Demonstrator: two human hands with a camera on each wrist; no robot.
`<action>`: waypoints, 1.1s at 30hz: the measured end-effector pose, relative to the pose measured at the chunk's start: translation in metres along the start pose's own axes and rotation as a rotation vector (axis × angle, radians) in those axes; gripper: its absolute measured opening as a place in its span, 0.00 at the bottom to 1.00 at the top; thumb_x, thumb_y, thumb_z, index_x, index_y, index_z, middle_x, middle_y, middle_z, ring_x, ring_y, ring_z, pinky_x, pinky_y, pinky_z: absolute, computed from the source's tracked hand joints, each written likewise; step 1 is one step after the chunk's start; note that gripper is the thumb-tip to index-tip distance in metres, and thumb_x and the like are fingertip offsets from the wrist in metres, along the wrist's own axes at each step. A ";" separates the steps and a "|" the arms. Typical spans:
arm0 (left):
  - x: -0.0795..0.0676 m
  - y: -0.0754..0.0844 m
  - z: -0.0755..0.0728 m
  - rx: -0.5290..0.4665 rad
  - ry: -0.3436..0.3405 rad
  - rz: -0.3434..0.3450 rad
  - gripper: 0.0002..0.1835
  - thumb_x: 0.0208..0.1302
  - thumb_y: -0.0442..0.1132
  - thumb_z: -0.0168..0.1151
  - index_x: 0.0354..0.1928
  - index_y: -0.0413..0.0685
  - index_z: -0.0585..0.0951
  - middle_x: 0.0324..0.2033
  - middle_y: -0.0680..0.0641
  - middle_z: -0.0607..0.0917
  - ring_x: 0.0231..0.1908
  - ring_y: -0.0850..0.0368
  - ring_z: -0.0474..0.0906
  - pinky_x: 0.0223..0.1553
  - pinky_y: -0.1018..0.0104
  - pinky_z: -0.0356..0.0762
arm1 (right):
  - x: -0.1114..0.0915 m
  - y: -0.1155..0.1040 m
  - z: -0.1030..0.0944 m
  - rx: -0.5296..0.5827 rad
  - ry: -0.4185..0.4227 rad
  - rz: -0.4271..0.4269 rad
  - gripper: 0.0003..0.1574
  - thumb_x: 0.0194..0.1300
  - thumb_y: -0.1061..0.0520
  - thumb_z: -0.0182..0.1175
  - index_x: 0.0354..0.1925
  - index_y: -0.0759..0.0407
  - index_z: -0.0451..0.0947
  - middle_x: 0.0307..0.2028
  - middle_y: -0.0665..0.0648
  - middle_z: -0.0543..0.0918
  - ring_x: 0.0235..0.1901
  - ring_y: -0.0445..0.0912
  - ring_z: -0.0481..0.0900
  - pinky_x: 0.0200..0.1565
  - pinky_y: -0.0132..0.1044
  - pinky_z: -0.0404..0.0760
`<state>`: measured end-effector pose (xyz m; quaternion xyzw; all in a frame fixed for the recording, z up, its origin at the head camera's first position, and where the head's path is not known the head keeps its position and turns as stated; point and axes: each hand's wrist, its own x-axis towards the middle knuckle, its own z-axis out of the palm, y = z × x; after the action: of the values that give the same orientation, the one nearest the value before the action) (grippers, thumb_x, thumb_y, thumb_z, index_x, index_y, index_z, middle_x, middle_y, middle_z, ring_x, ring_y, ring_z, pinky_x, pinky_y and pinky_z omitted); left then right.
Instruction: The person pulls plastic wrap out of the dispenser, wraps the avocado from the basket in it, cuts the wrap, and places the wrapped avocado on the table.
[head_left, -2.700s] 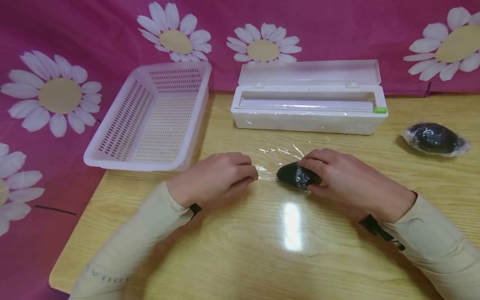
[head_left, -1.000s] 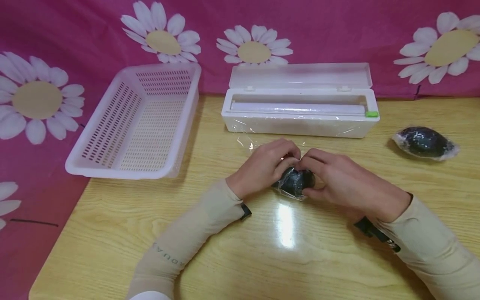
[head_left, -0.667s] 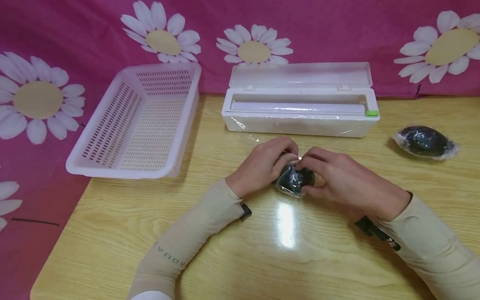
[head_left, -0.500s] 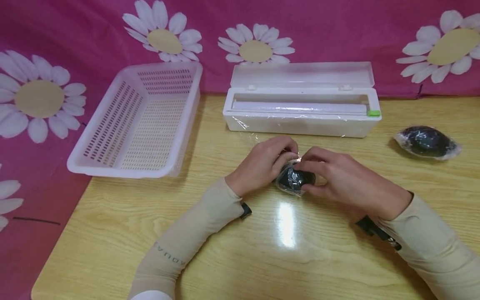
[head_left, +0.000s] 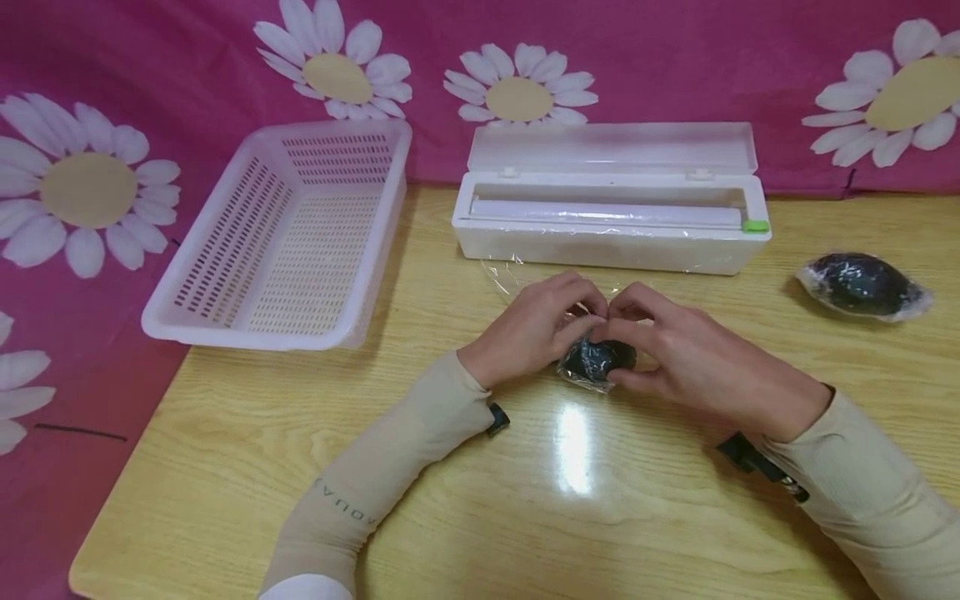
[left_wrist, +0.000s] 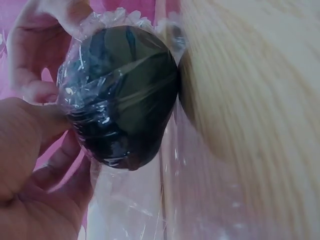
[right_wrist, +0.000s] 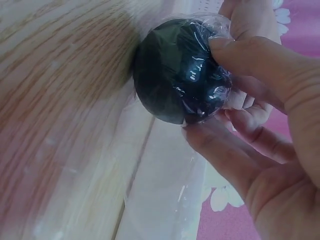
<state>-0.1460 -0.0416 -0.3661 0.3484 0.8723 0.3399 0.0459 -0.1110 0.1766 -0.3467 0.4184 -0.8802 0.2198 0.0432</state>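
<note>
On the wood-grain table (head_left: 450,517) in my feed, the dark fruit (head_left: 596,358) is gripped by my right hand (head_left: 686,354) and my left hand (head_left: 528,329) has come in to pinch its clear film (left_wrist: 82,80) — making the wrapping two-handed — the fruit's long axis roughly side to side, tapered end unclear, the white box (head_left: 600,250) beyond.

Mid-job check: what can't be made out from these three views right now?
Head view: the underside of the dark item, hidden by its own bulk.
Head view: the full outline of the clear film, too transparent against the table.
Head view: the rest of the right sleeve, cut off by the frame edge.
Left wrist view: part of the left hand, cut off by the left edge.
</note>
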 end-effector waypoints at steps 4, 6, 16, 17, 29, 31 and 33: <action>0.000 -0.001 -0.001 0.013 0.034 -0.032 0.06 0.72 0.37 0.65 0.48 0.49 0.85 0.48 0.50 0.87 0.55 0.54 0.77 0.61 0.64 0.74 | 0.000 -0.001 -0.002 0.014 -0.016 0.016 0.31 0.57 0.55 0.79 0.58 0.48 0.81 0.52 0.53 0.78 0.37 0.40 0.79 0.36 0.34 0.84; 0.000 -0.001 -0.001 0.018 0.069 -0.053 0.06 0.69 0.39 0.68 0.46 0.49 0.85 0.47 0.51 0.87 0.55 0.53 0.74 0.60 0.62 0.72 | 0.000 0.000 -0.002 0.005 -0.021 0.010 0.33 0.57 0.54 0.79 0.60 0.47 0.81 0.52 0.54 0.78 0.36 0.40 0.79 0.35 0.34 0.84; 0.002 0.000 -0.005 -0.038 0.002 -0.104 0.05 0.72 0.43 0.66 0.43 0.50 0.86 0.38 0.53 0.90 0.41 0.63 0.83 0.44 0.75 0.77 | -0.001 0.004 0.002 -0.019 0.022 -0.058 0.29 0.52 0.59 0.80 0.54 0.51 0.87 0.53 0.56 0.79 0.41 0.41 0.82 0.38 0.37 0.87; 0.001 0.000 -0.006 -0.025 -0.006 -0.091 0.06 0.73 0.43 0.65 0.43 0.51 0.86 0.39 0.54 0.91 0.41 0.64 0.84 0.45 0.74 0.78 | -0.001 0.004 0.002 -0.019 0.026 -0.061 0.29 0.52 0.59 0.80 0.54 0.52 0.87 0.53 0.56 0.78 0.41 0.40 0.82 0.38 0.37 0.87; -0.035 -0.007 -0.017 0.088 0.003 0.120 0.16 0.64 0.48 0.74 0.46 0.48 0.83 0.45 0.52 0.86 0.45 0.60 0.82 0.52 0.71 0.82 | 0.000 0.004 -0.002 0.006 -0.043 -0.011 0.27 0.57 0.58 0.77 0.56 0.51 0.86 0.51 0.56 0.79 0.34 0.38 0.82 0.36 0.31 0.87; -0.038 -0.007 -0.017 0.140 -0.018 0.176 0.22 0.58 0.52 0.78 0.47 0.49 0.82 0.46 0.52 0.85 0.46 0.61 0.82 0.53 0.72 0.81 | 0.000 0.005 -0.001 0.003 -0.046 -0.009 0.27 0.57 0.58 0.77 0.56 0.51 0.86 0.51 0.56 0.79 0.34 0.38 0.82 0.35 0.32 0.86; -0.039 -0.006 -0.017 0.171 -0.027 0.215 0.24 0.54 0.55 0.80 0.46 0.50 0.83 0.48 0.52 0.85 0.48 0.60 0.82 0.55 0.71 0.79 | 0.001 0.006 -0.001 0.007 -0.051 -0.009 0.27 0.58 0.57 0.77 0.57 0.51 0.86 0.51 0.55 0.79 0.35 0.38 0.81 0.36 0.33 0.87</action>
<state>-0.1255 -0.0798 -0.3631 0.4468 0.8552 0.2624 -0.0090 -0.1161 0.1800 -0.3473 0.4278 -0.8784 0.2118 0.0203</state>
